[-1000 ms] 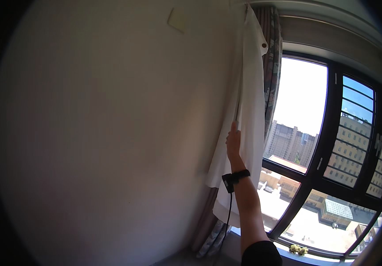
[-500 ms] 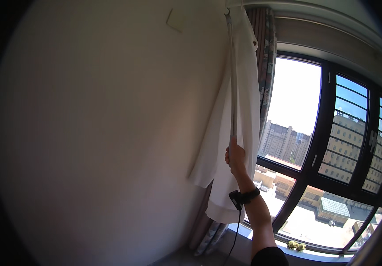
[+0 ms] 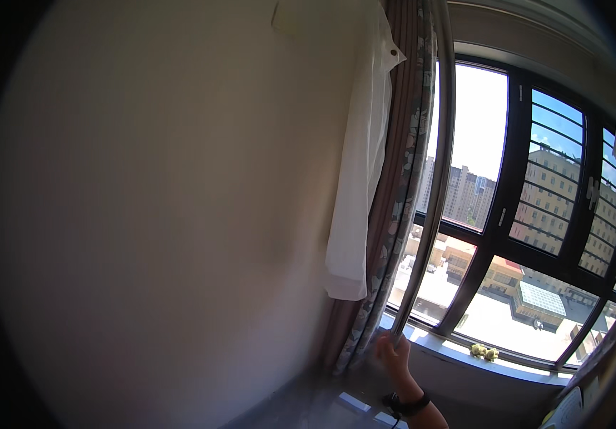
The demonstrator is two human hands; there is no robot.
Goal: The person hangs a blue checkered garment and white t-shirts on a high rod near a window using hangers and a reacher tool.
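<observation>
Low in the view, my right hand (image 3: pixel 394 352) is closed around the lower end of a long silver clothes pole (image 3: pixel 431 222). The pole slants up in front of the window and leaves the view at the top edge, so its upper tip is hidden. A black strap (image 3: pixel 414 405) with a small dark device circles my right wrist. Left of the pole, a white garment or cloth (image 3: pixel 356 179) hangs against the wall, apart from the pole. One small dark round spot shows near its upper right corner. My left hand is not in view.
A brown curtain (image 3: pixel 399 129) with a patterned edge hangs between the white cloth and the dark-framed window (image 3: pixel 497 243). Small yellowish figures (image 3: pixel 484 352) sit on the windowsill (image 3: pixel 458 350). A plain pale wall (image 3: pixel 165 214) fills the left side.
My right hand has moved down with the pole. The pole's hooked tip, earlier high beside the white cloth, has left the view. The cloth now hangs clear of the pole.
</observation>
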